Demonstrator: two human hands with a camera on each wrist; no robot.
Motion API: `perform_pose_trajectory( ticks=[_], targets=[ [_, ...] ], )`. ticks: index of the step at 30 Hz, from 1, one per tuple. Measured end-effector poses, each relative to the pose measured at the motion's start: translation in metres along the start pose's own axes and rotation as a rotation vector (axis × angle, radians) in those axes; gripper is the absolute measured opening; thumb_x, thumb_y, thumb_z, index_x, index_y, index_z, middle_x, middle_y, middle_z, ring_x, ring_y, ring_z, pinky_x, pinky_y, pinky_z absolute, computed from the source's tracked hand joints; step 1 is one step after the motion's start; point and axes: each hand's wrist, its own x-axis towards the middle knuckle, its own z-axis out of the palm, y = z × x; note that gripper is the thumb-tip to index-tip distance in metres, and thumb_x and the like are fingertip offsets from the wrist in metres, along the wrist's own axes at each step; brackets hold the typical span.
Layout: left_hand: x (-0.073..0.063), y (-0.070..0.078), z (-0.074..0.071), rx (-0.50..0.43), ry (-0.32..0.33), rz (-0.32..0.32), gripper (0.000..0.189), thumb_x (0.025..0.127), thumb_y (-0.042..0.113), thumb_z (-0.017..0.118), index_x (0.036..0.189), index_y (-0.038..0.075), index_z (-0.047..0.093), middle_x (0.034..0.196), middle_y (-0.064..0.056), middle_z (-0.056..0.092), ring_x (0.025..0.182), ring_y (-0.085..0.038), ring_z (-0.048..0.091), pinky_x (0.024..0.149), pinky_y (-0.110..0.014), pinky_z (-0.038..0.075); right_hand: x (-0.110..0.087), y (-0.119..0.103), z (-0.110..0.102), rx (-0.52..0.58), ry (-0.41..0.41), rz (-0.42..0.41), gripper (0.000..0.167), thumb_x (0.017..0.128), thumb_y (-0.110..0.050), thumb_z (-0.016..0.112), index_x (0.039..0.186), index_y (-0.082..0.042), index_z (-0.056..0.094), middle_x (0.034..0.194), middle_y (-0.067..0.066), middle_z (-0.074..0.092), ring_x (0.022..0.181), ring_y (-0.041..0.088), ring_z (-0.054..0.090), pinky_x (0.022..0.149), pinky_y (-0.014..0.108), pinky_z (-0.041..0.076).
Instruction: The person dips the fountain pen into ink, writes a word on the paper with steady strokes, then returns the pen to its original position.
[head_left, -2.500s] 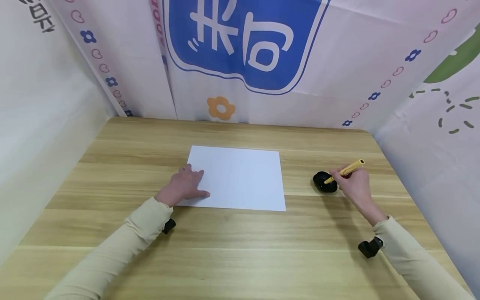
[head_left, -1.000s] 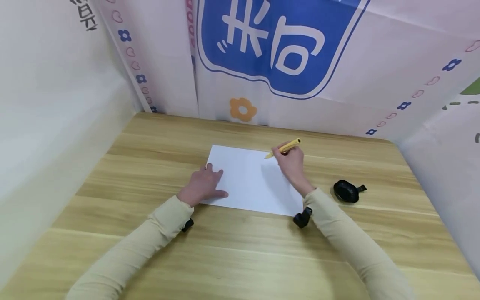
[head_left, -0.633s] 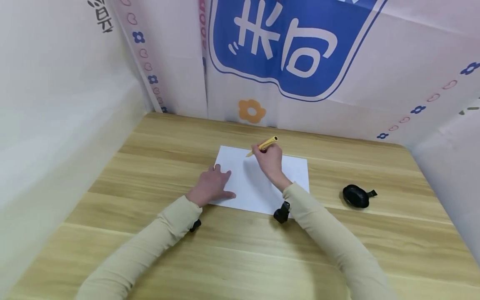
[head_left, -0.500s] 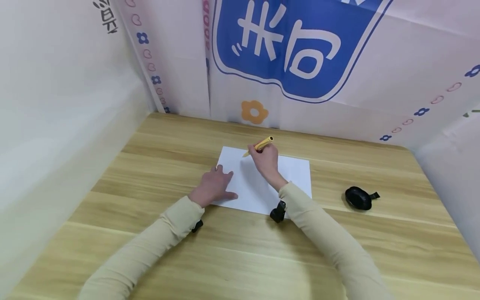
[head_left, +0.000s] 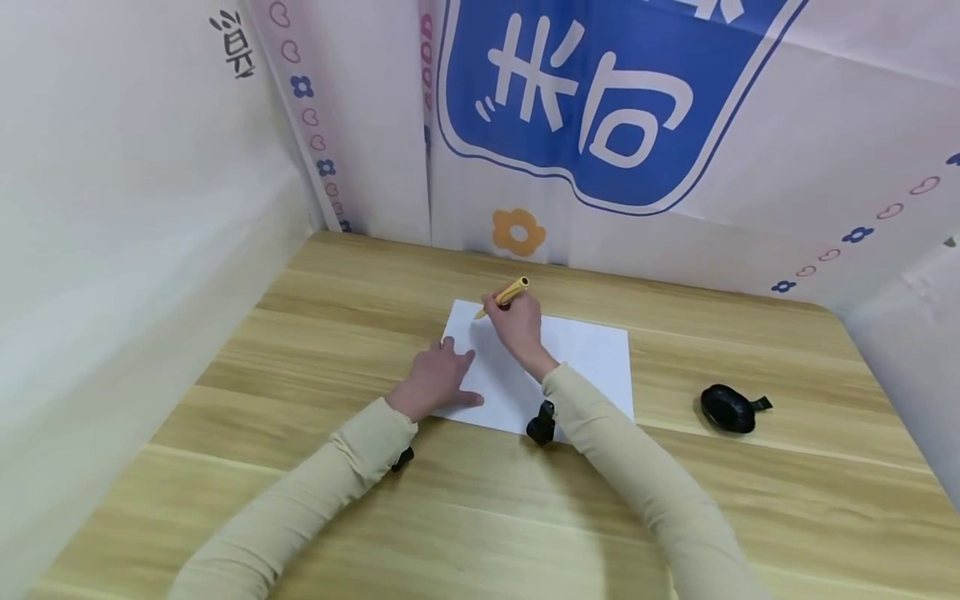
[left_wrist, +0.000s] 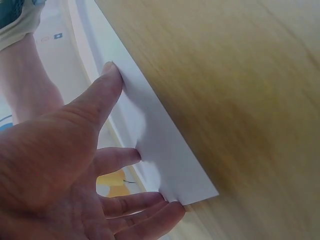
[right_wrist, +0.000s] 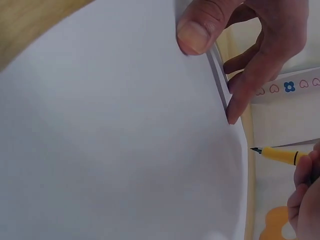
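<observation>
A sheet of white paper (head_left: 588, 358) lies on the wooden table. My left hand (head_left: 433, 379) rests on its left part, fingers and thumb spread. The left wrist view shows the fingertips of that hand (left_wrist: 55, 165) at the paper's edges (left_wrist: 155, 120). My right hand (head_left: 519, 327) pinches a slim yellow pen (head_left: 513, 291) over the sheet's upper left area. In the right wrist view the pen (right_wrist: 280, 155) has a dark pointed nib, and its tip overlaps the strip just past the far edge of the paper (right_wrist: 110, 130). I see no marks on the sheet.
A small black oval dish (head_left: 726, 408) with a short handle sits on the table (head_left: 360, 533) to the right of the paper. A printed cloth (head_left: 675, 242) hangs behind the table, and white cloth walls (head_left: 150, 167) stand at the sides. Each wrist carries a black camera.
My right hand has brought the pen from the black dish leftward across to the sheet's upper left. The left hand stays on the paper. The head view has swung left.
</observation>
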Motion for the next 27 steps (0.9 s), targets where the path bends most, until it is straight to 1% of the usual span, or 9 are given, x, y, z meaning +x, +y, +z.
perform_pose_trajectory(
  ticks=[3,9,13,18,22,27],
  targets=[
    [0.0001,0.0001,0.0012,0.004,0.006,0.001,0.077,0.078,0.058,0.067,0.135,0.009,0.052,0.118,-0.024,0.054,0.101,-0.034,0.053,0.068,-0.041,0.053,-0.0006,-0.0012,0.0031,0.002,-0.017,-0.009,0.018,0.089,-0.022,0.063,0.086,-0.005,0.067,0.078,0.011,0.068,0.060,0.012,0.052,0.051,0.020,0.039],
    [0.0010,0.0005,0.0001,0.006,-0.005,-0.008,0.077,0.078,0.058,0.066,0.136,0.010,0.051,0.120,-0.024,0.053,0.102,-0.034,0.053,0.069,-0.042,0.053,0.0003,-0.0027,0.0061,-0.030,-0.034,-0.016,0.018,0.090,-0.022,0.061,0.086,-0.005,0.067,0.077,0.010,0.067,0.059,0.011,0.050,0.051,0.020,0.038],
    [0.0012,0.0009,0.0000,0.014,-0.007,-0.013,0.077,0.078,0.059,0.066,0.136,0.010,0.051,0.120,-0.024,0.054,0.102,-0.033,0.053,0.068,-0.041,0.053,0.0003,-0.0023,0.0060,-0.039,-0.044,-0.006,0.018,0.090,-0.022,0.062,0.086,-0.005,0.066,0.079,0.011,0.067,0.059,0.012,0.051,0.051,0.019,0.038],
    [0.0004,0.0017,0.0004,0.020,0.009,-0.011,0.076,0.078,0.059,0.067,0.135,0.010,0.053,0.118,-0.024,0.055,0.102,-0.034,0.053,0.066,-0.041,0.053,0.0005,-0.0014,0.0058,-0.039,-0.045,0.014,0.017,0.089,-0.022,0.063,0.087,-0.005,0.066,0.081,0.010,0.068,0.061,0.012,0.052,0.052,0.019,0.039],
    [0.0000,0.0021,0.0002,0.018,0.004,-0.007,0.076,0.078,0.059,0.066,0.135,0.010,0.052,0.119,-0.024,0.054,0.103,-0.033,0.053,0.067,-0.040,0.053,0.0002,-0.0002,0.0057,-0.030,-0.048,0.032,0.017,0.089,-0.022,0.063,0.088,-0.005,0.066,0.081,0.010,0.068,0.061,0.012,0.052,0.052,0.019,0.040],
    [-0.0004,0.0023,-0.0013,0.013,-0.004,-0.013,0.077,0.078,0.059,0.066,0.136,0.010,0.052,0.120,-0.023,0.053,0.103,-0.033,0.053,0.068,-0.040,0.053,-0.0008,0.0019,0.0043,-0.021,-0.047,0.030,0.017,0.090,-0.021,0.063,0.089,-0.005,0.064,0.081,0.010,0.067,0.062,0.013,0.053,0.053,0.020,0.041]
  ],
)
